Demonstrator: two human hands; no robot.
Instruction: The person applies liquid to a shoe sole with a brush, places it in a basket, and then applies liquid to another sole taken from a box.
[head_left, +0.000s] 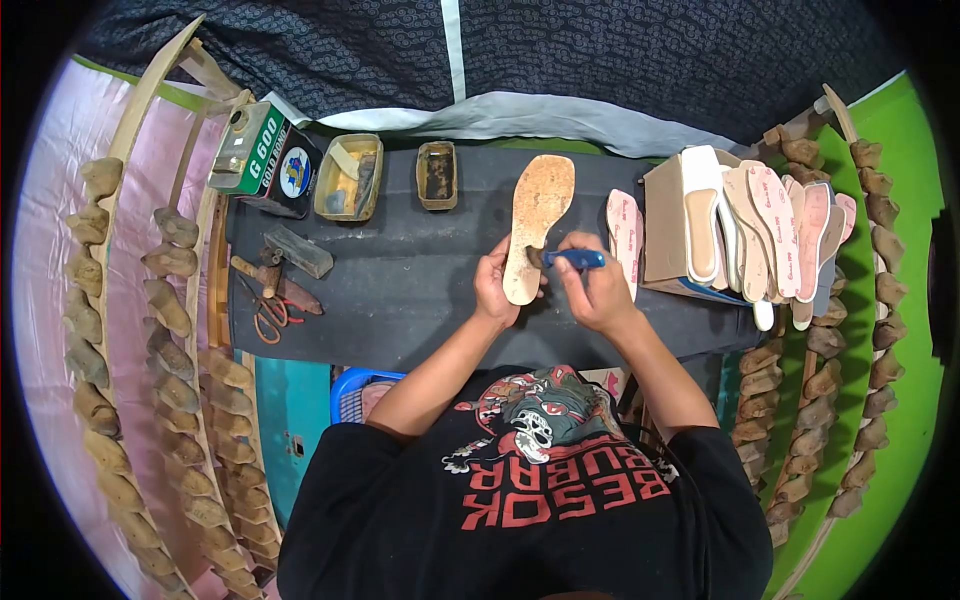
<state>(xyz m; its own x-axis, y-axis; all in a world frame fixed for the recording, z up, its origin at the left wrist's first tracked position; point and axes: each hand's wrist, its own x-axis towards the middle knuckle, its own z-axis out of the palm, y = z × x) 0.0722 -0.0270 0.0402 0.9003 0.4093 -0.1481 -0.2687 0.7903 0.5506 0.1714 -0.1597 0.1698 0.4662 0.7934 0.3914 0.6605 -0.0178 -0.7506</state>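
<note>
My left hand (494, 288) grips a tan, speckled shoe insole (543, 195) near its heel, fingers behind and along the edges. The insole is held up over the dark table with its toe end pointing away from me. In my right hand (603, 292) is a small brush with a blue handle (582, 259), pinched between thumb and fingers. Its dark tip rests on, or very close to, the insole's narrow middle. Just right of that hand, pink printed insoles (624, 235) lie on the table.
A cardboard box (668, 225) at the right holds several insoles. At back left stand a glue can (268, 160) and two grimy trays (349, 178) (437, 176). A stone block (298, 250), hammer (262, 272) and pincers (270, 317) lie left. Racks of shoe lasts (170, 305) flank both sides.
</note>
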